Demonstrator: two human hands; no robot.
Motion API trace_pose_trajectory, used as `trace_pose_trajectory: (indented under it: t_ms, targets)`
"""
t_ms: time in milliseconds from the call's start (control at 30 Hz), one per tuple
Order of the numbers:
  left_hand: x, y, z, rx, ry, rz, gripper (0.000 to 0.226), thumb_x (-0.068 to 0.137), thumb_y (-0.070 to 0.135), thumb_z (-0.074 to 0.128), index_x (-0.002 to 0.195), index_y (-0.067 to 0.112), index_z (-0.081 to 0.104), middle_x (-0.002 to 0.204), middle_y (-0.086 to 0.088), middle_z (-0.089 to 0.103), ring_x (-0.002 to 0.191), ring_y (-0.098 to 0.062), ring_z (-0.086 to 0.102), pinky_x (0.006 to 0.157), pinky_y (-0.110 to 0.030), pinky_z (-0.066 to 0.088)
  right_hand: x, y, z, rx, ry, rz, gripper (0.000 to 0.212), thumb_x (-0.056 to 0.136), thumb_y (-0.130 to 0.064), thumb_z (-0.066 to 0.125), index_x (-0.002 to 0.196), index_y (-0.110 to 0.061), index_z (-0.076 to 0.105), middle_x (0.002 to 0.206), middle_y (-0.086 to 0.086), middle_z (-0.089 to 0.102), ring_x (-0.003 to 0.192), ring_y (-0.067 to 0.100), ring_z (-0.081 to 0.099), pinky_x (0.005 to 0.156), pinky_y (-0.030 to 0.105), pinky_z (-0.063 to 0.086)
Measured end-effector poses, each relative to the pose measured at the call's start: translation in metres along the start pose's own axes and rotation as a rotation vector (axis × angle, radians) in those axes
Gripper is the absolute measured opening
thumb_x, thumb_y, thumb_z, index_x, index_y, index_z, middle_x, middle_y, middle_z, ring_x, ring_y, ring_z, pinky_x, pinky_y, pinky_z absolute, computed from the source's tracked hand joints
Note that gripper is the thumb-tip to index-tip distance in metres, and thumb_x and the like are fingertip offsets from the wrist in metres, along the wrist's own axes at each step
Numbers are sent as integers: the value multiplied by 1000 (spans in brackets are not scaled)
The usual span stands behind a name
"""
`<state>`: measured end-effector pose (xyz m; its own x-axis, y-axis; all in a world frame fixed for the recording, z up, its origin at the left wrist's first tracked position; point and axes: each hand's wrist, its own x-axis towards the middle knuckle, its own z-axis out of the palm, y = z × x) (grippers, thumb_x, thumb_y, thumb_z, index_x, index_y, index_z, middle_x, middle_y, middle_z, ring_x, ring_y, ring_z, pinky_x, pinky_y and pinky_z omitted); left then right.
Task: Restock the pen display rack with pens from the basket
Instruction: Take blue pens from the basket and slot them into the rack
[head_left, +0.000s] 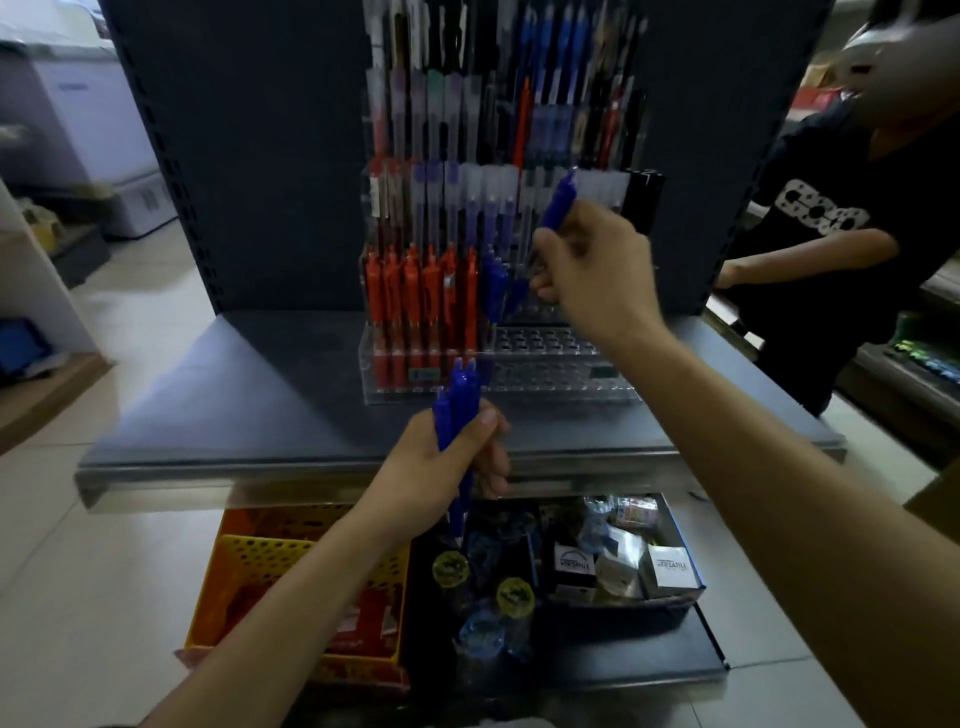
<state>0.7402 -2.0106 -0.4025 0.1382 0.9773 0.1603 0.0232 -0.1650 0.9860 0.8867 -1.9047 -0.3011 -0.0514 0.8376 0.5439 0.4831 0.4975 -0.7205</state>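
Your left hand (441, 457) curls around a bundle of blue pens (457, 400), holding them upright just above the front edge of the shelf (234, 395). Your right hand (592, 270) pinches a single blue pen (558, 202), tilted, its upper end sticking out above your fingers, in front of the clear pen display rack (545, 382). The rack stands mid-shelf, near the back edge. Orange pens (421, 296) fill its lower left rows, with racked blue pens (493, 283) just beside them. The yellow basket (249, 566) sits below the shelf's front edge, toward the left corner. A bystander (831, 223) stands past the right edge.
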Motion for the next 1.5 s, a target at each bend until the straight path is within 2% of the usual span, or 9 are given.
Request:
trace_pose_trajectory:
  t_ms: [233,533,700,833,933,1033,1267,1367,1500]
  targets:
    - [9,1,-5,-73,24,-22,29,93,38,49,75,16,45,58,3,29,49,-14,32,50,-27,35,13,10,22,-155,-21,-42,20,95,-31,60,90,-12,63,77,2,69,72,20,68,72,44,59]
    - [12,0,-8,-140,48,18,14,98,10,51,89,12,41,57,0,33,45,-11,35,49,-25,37,-11,36,42,-345,-102,-66,13,92,-26,60,84,-17,65,76,1,65,76,28,62,74,45,54]
    - [13,-1,-12,-358,-13,-49,29,67,3,44,93,15,41,60,0,39,46,-13,38,48,-25,37,-8,35,42,-310,-95,32,12,91,-29,64,81,-24,65,61,-11,55,75,25,62,86,48,51]
    - [10,1,-11,-498,-36,-75,39,59,-2,40,95,11,44,63,-1,42,49,-14,41,50,-26,37,-25,36,42,-304,-129,115,18,94,-28,59,101,-19,74,91,1,71,94,24,64,93,44,49]
    - [7,1,-10,-384,-59,-45,29,73,3,48,102,10,48,69,0,47,55,-13,46,56,-26,40,-51,27,31,-163,-56,28,17,97,-26,56,97,-15,68,87,-4,61,76,3,54,72,13,44]
    - [-3,1,-7,-183,-107,-15,14,95,9,50,109,11,50,82,-3,52,66,-12,51,68,-28,43,-84,14,15,29,-167,42,34,99,-32,51,79,-6,61,64,0,54,55,7,46,53,19,37]
    - [-29,5,6,-10,-254,-52,26,101,8,42,124,10,53,103,-7,68,92,-19,68,89,-34,54,-136,20,-9,198,-510,111,5,93,-26,63,94,-26,69,73,5,66,67,16,63,68,29,52]
    - [-38,0,11,49,-249,-70,28,100,13,48,127,14,55,119,-6,68,109,-19,66,98,-39,50,-156,32,-15,276,-525,158,18,93,-21,64,109,-21,71,91,5,72,87,22,69,81,35,56]
    - [-42,-6,16,186,-217,-57,28,99,18,52,126,19,59,118,-3,69,112,-15,64,103,-42,46,-165,37,-15,200,-411,152,14,89,-27,66,97,-36,73,93,-9,67,91,10,66,85,37,55]
